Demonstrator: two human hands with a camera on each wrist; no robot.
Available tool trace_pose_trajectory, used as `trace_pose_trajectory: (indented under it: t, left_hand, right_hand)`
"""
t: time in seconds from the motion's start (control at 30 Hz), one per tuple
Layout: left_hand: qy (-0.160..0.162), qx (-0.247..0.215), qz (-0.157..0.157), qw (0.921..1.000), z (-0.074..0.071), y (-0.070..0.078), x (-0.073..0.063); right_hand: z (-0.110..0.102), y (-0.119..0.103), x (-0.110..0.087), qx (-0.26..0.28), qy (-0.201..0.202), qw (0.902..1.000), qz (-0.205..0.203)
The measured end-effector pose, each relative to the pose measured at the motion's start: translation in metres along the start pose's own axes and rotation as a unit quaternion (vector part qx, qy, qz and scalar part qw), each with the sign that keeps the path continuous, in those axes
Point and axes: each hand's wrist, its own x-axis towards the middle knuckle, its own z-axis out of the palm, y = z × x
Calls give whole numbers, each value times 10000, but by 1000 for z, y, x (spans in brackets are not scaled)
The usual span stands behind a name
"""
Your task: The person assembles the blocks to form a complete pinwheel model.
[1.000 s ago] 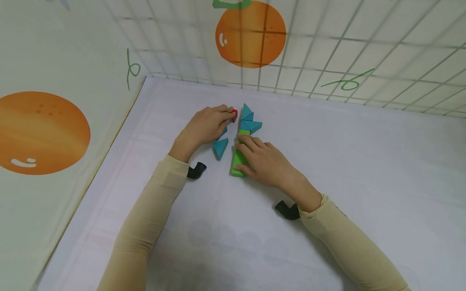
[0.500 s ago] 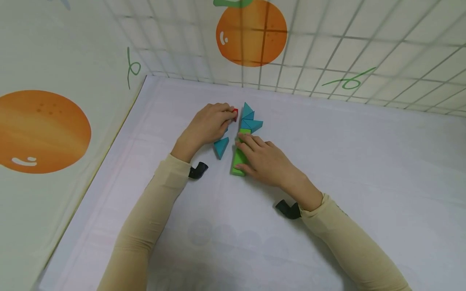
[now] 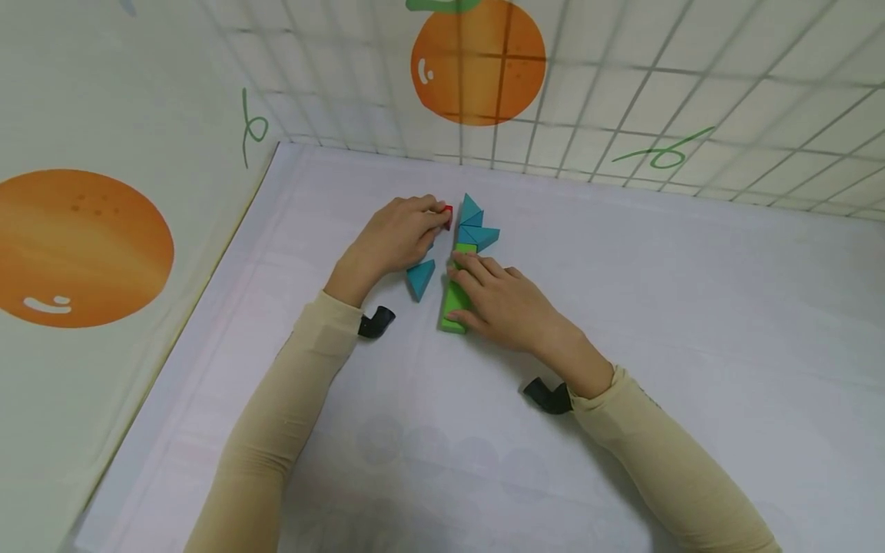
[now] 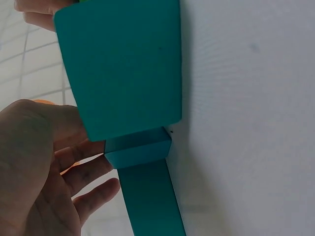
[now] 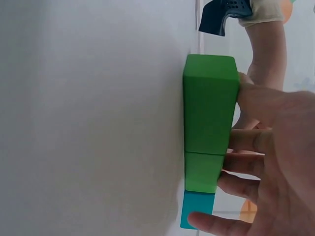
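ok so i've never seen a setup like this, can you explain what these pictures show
There's no robot here, just a person working bare-handed. The wide picture comes from a camera on the head, looking down; the two close ones come from cameras on the wrists. Blue blocks and green blocks lie on the white surface. The right hand rests on the green ones. The left hand is at a red block, though I can't tell whether it grips it.

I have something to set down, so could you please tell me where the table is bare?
The table is bare right of the right hand, below the gridded wall, and between the lower sleeves. It is crowded between the left hand and right: red block, blue triangles, green blocks.
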Motion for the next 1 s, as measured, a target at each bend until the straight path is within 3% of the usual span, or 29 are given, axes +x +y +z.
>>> trace_pose_trajectory:
  t: [0.53,1.0]
  left_hand:
    - [36,-263,-16,9996,-3,1,0]
    - [132,-188,35,9997,0,3,0]
  right_hand:
    - [0,2,0,16,42,10000,-26]
    - [1,2,0,-40,17,10000,-36]
